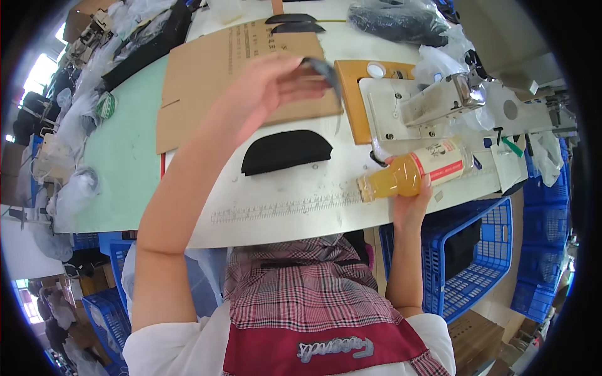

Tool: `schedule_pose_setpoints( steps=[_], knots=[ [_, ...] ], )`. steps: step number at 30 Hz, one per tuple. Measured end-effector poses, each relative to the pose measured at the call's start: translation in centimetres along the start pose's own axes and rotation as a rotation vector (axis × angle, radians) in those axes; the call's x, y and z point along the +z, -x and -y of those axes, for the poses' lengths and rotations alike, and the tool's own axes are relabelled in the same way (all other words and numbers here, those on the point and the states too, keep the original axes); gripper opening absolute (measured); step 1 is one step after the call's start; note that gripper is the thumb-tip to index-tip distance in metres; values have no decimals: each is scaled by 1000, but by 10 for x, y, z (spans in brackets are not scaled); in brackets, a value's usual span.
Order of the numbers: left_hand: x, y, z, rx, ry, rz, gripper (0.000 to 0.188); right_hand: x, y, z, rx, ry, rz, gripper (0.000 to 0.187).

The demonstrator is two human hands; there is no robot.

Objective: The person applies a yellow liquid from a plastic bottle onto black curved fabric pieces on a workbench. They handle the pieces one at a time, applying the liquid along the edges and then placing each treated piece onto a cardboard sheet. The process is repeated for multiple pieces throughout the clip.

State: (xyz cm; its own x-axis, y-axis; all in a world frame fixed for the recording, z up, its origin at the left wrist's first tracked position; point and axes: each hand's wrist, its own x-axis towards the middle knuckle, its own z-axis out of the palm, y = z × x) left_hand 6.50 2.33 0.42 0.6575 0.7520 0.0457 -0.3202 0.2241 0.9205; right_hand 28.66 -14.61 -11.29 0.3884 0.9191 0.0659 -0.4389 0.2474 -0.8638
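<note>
One brown cardboard sheet [194, 81] lies upper-left of centre; right of centre, the right hand [411, 203] grips an amber-filled bottle [406, 177]; mid-frame rests a black half-moon piece [287, 153]; above, the left hand [273, 88] pinches a blurred dark strip [325, 69].

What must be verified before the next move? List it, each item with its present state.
1. Right hand gripping the bottle: ok.
2. Bottle upright: not ok; it is tipped over, neck toward the left.
3. Bottle closed: cannot tell; its mouth is unclear.
4. Left hand holding the dark curved piece: ok, though the piece is blurred.
5. Black half-round piece on the table apart from both hands: ok.
</note>
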Motion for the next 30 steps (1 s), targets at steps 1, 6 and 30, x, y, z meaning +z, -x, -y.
schedule_pose_setpoints(
  steps=[1,6,30],
  knots=[
    [1,-20,-5,12,18,21,29,0,0,-1,3,-1,12,60],
    [3,-115,-18,98,7,179,30,-7,1,-5,-32,-12,29,62],
    [-166,-154,75,354,-1497,-673,18,3,1,3,35,26,28,78]
  ],
)
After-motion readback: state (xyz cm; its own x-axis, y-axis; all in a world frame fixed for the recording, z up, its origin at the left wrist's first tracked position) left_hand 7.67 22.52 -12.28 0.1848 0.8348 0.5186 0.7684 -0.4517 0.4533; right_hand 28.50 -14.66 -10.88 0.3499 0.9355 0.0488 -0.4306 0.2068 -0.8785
